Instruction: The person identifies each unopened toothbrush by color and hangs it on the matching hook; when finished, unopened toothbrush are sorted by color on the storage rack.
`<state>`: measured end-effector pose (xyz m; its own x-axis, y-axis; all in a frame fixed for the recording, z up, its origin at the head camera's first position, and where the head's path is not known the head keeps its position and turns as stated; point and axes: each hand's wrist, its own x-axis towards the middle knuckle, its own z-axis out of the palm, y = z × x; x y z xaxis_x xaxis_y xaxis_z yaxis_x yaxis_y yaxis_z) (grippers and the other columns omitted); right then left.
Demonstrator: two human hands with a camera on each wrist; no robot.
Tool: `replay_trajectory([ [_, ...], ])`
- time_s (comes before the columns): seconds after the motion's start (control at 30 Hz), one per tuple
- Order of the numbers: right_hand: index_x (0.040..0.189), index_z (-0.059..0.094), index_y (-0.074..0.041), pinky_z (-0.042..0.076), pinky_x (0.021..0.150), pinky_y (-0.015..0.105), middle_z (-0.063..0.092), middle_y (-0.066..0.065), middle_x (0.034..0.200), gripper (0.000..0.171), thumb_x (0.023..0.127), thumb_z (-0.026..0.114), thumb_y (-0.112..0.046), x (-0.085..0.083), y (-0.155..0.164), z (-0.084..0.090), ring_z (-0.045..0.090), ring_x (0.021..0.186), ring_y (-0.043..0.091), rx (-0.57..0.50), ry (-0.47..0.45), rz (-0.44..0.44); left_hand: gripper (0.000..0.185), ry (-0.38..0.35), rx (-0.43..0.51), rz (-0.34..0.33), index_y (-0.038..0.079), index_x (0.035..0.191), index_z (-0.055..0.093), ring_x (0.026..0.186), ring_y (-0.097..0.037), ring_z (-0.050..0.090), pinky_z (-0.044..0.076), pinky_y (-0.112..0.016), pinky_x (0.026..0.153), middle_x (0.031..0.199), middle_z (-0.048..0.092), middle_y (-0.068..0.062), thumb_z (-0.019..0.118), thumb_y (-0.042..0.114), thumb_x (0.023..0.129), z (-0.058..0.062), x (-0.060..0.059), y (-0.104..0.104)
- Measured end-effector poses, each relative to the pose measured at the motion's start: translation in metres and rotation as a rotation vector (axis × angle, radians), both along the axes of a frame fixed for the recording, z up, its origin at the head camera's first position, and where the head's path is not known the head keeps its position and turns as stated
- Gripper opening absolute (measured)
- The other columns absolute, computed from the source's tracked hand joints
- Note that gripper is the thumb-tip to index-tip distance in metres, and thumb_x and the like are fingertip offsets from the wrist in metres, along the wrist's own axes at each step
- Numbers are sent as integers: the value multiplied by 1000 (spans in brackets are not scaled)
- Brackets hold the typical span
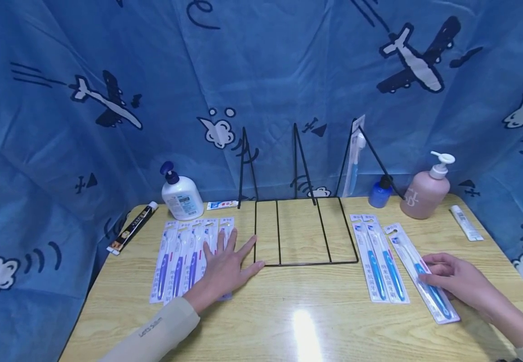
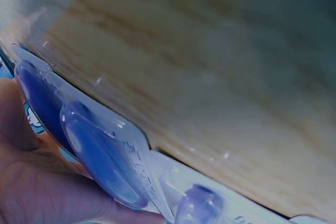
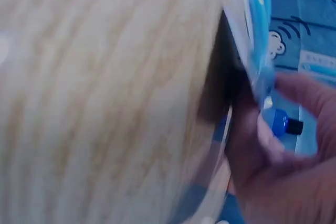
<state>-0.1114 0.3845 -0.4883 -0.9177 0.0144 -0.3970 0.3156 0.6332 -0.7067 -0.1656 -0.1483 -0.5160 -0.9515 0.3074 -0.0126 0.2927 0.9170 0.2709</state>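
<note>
At the right, my right hand pinches a packaged blue toothbrush by its edge, thumb on top. The right wrist view shows that pack tilted off the wood, between thumb and fingers of the right hand. Two more blue toothbrush packs lie to its left. My left hand has its fingers spread over the rightmost of several purple toothbrush packs, thumb and forefinger tips at the left edge of a black wire rack. One blue toothbrush pack stands upright in the rack's right end.
Behind the packs stand a white pump bottle, a small blue bottle and a pink pump bottle. Toothpaste tubes lie about: a black one, a small blue-and-white one and a white one. A blue printed curtain encloses the table.
</note>
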Motion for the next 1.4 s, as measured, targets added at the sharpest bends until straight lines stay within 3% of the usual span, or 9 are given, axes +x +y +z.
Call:
replay_trajectory([
  [0.17,168,21,7,61,75,39,69,17,131,91,106,76,-30,8,2,-1,67,98,19,-207,-59,43,76,-1,15,-3,32,170,43,160,-58,8,3,-89,114,176,21,-28,54,71,105,1,1,1],
  [0.3,172,13,-2,61,80,41,61,20,137,89,109,71,-25,16,-2,-3,65,105,20,-297,-36,58,76,-2,13,-2,32,170,43,160,-58,8,3,-88,115,176,21,-28,54,71,105,1,1,0],
  [0.43,175,16,-13,60,84,37,60,17,138,83,110,69,-20,23,-9,-4,66,110,15,-330,67,66,77,4,4,0,33,170,43,160,-57,8,4,-88,115,176,22,-27,53,72,105,0,1,0],
  [0.57,172,23,-28,60,85,29,64,4,131,77,111,66,-9,27,-19,-2,74,108,14,-400,218,76,77,-2,-1,7,33,170,43,161,-57,8,3,-88,115,176,22,-26,52,73,105,-1,0,0],
  [0.67,170,27,-32,61,85,26,65,-4,128,79,109,63,2,31,-26,2,77,106,16,-488,348,77,77,-5,2,8,33,170,43,161,-57,8,3,-88,115,176,22,-26,52,73,105,-1,1,0],
  [0.87,171,28,-25,59,86,21,63,-2,130,83,105,58,16,37,-40,17,74,106,8,-638,560,60,77,-5,7,7,33,170,43,161,-57,8,3,-88,115,176,22,-26,53,73,105,-1,0,1],
  [1.07,170,28,-11,58,87,23,67,4,128,87,97,47,33,43,-51,34,74,102,16,-802,697,109,77,-4,9,5,33,170,42,161,-57,7,3,-87,115,177,22,-26,53,73,105,-1,0,1],
  [1.27,168,28,-3,58,87,23,69,7,128,91,90,45,40,44,-62,46,73,102,16,-838,762,215,77,1,10,6,33,170,43,160,-58,9,3,-88,115,176,23,-26,53,72,105,-1,0,0],
  [1.4,168,29,-3,58,88,23,70,5,127,92,88,47,40,45,-70,47,73,103,14,-793,771,223,76,11,9,-1,33,169,44,160,-57,10,5,-88,115,176,23,-26,55,72,105,-2,0,-1],
])
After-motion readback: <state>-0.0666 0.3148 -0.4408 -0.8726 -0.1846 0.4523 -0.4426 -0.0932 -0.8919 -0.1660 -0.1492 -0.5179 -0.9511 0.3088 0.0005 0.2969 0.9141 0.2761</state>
